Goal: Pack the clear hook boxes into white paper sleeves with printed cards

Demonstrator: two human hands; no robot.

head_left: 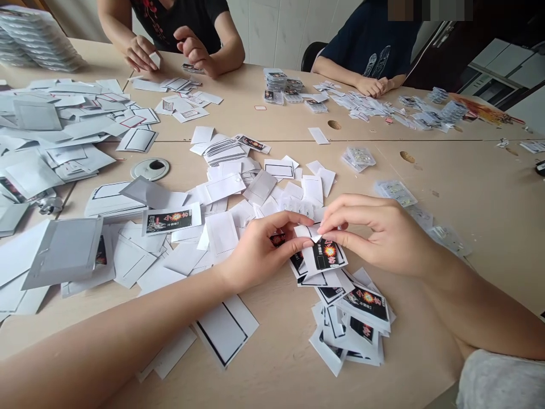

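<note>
Both my hands meet over a small printed paper packet, white with a black label and an orange burst. My left hand pinches its upper left edge between thumb and fingers. At its top flap, the fingertips of my right hand are closed on the paper, which is bent there. Beneath lies a heap of similar black-and-white packets, overlapping loosely on the table. Another black-labelled packet rests to the left, face up. Part of the held packet is hidden behind my fingers.
White packets pile up across the left side of the wooden table. Clear plastic boxes lie beyond my right hand. Across the table, one person's hands handle small pieces; another person's hands rest near scattered papers.
</note>
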